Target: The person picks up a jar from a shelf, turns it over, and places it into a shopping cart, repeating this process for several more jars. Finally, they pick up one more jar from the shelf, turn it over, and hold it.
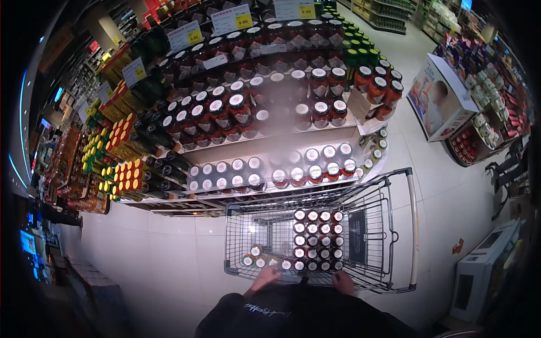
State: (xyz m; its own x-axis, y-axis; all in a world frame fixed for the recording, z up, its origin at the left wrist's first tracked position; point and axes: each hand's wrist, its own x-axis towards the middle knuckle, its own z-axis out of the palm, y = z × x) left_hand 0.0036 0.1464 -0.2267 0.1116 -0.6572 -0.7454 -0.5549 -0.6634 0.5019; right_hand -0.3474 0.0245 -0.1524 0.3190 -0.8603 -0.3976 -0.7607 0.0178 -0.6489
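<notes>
My left hand (267, 276) reaches over the near side of the wire shopping cart (414, 225). Its fingers are closed at a jar with a pale lid (273, 262), in a short row along that side. My right hand (343, 283) is at the near rim, close to the block of dark jars with white lids (324, 240); its fingers are too small and dark to make out their grip. Several jars with green-edged lids (248, 261) stand at the cart's left end. The jars are upright on the cart floor.
Beyond the cart rises a tiered shelf display (242, 149) of red-filled jars, with price signs (231, 19) above. Bottles with yellow and red caps (121, 132) stand at its left. A promotional box stand (442, 98) is at right; a white-framed unit (487, 267) stands lower right.
</notes>
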